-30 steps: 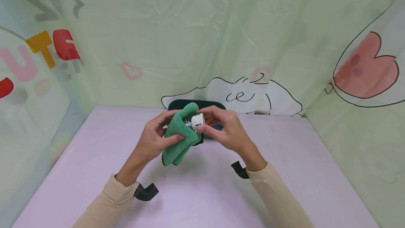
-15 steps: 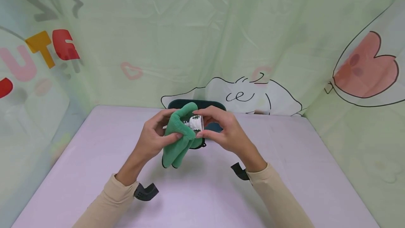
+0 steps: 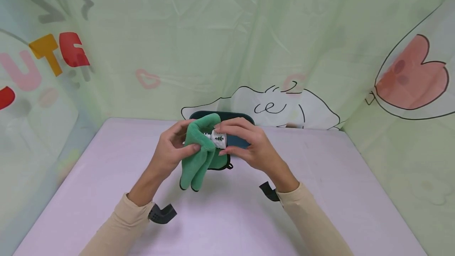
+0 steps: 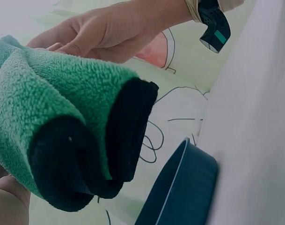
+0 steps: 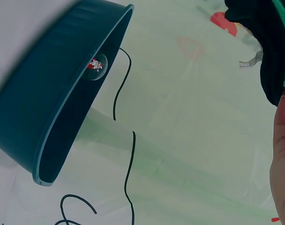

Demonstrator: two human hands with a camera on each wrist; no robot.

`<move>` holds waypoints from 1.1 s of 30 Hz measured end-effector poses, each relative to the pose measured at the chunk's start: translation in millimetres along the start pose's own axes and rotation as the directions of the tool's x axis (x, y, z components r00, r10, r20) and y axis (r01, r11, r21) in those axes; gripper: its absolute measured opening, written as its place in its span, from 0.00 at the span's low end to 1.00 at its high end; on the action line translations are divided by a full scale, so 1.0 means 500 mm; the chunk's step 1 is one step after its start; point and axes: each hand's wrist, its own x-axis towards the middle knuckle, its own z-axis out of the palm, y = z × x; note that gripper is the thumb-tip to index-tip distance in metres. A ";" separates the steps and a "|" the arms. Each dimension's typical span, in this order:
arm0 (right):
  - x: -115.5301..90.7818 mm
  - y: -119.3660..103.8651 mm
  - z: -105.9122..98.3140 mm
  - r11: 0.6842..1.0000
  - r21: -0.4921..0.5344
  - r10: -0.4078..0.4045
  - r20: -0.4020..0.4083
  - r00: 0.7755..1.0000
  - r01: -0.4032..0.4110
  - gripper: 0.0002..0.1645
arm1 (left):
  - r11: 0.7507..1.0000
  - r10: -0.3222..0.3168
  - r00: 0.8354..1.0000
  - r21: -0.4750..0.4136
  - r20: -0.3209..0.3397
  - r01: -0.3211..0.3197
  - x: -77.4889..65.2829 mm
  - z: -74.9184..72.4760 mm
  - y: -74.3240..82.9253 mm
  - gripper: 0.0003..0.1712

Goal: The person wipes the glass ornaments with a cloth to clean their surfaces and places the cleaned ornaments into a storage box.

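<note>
In the head view my left hand [image 3: 170, 145] grips a thick green towel [image 3: 199, 137] with black edging, thumb in front and fingers behind. The towel wraps part of a small white ornament [image 3: 218, 139] printed with dark green fir trees; its other end is covered. My right hand [image 3: 254, 141] pinches the ornament's exposed end between thumb and fingers. In the left wrist view the folded towel [image 4: 62, 108] hides most of the left hand. Only part of the right hand [image 5: 283, 140] shows in the right wrist view, beside the towel's dark edge.
A dark teal basin [image 3: 236, 140] stands behind the hands at the table's back edge. Inside it lies a clear globe [image 5: 98, 67] with a red and white figure. The pale table [image 3: 227, 216] is enclosed by printed green curtains [image 3: 213, 42].
The ornament has turned in my right fingers, bringing its fir trees into view. My left hand and the towel have shifted slightly left, and more of the towel hangs down.
</note>
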 end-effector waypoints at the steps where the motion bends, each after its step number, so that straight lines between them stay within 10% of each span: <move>1: 0.000 0.000 0.000 1.000 -0.003 -0.012 -0.001 1.000 0.012 0.30 | 1.000 -0.007 1.000 -0.003 -0.001 0.007 0.000 0.000 0.001 0.33; 24: -0.001 0.002 -0.002 0.997 -0.040 -0.073 -0.016 0.997 0.072 0.32 | 0.998 -0.053 0.999 -0.044 0.004 0.053 -0.002 0.004 0.002 0.32; 33: -0.002 0.005 -0.002 0.997 -0.039 -0.066 -0.042 0.997 0.065 0.32 | 0.999 0.036 0.999 -0.003 0.032 -0.036 0.000 0.006 -0.005 0.31</move>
